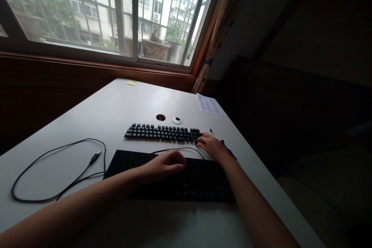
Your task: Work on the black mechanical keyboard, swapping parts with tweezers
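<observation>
A black keyboard lies across the near part of the white desk, its key area dark and hard to make out. Over its middle is my left hand, fingers loosely curled with a gap to the thumb; nothing shows in it. Behind the keyboard, several rows of loose black keycaps stand side by side. My right hand is at the right end of these rows, its fingertips closed on a dark keycap. The fingers partly cover that keycap.
A black cable with a USB plug loops at the left. Behind the keycaps are a round hole and a round silver cover. A printed sheet, a yellow note and purple cloth lie on the desk.
</observation>
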`<state>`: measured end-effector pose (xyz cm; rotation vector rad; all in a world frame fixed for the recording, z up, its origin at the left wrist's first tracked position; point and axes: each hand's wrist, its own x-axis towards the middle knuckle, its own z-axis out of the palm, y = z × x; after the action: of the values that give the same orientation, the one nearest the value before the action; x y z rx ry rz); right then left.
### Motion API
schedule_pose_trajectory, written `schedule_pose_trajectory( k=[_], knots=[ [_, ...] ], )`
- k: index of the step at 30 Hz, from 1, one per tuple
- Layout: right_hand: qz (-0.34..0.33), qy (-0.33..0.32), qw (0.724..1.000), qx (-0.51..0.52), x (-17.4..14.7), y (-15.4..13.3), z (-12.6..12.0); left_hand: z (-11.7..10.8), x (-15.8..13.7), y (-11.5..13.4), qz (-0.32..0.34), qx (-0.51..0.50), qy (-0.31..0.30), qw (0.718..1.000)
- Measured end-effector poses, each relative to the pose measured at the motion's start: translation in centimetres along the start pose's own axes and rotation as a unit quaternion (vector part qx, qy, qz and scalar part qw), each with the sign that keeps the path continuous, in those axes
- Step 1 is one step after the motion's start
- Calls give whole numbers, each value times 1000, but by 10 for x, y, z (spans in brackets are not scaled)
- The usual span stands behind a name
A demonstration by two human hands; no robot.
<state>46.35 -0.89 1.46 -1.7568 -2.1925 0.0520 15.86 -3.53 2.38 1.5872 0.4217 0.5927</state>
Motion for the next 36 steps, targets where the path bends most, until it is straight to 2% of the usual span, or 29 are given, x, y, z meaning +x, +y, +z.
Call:
schedule_pose_trajectory(
  k=[9, 15, 23, 36],
  knots=[
    [-1, 11, 1000, -12, -16, -1, -6, 0, 0, 0, 3, 14, -4, 1000],
    [-3, -19, 1000, -17, -26, -8, -10, -1, 1, -6, 7, 0, -8, 1000],
    [-2, -36, 999, -30, -19, -8, -9, 0, 0, -6, 1, -9, -9, 1000],
    [-16, -23, 998, -52, -19, 2, -4, 0, 0, -2, -8, -18, -15, 1000]
  ],
)
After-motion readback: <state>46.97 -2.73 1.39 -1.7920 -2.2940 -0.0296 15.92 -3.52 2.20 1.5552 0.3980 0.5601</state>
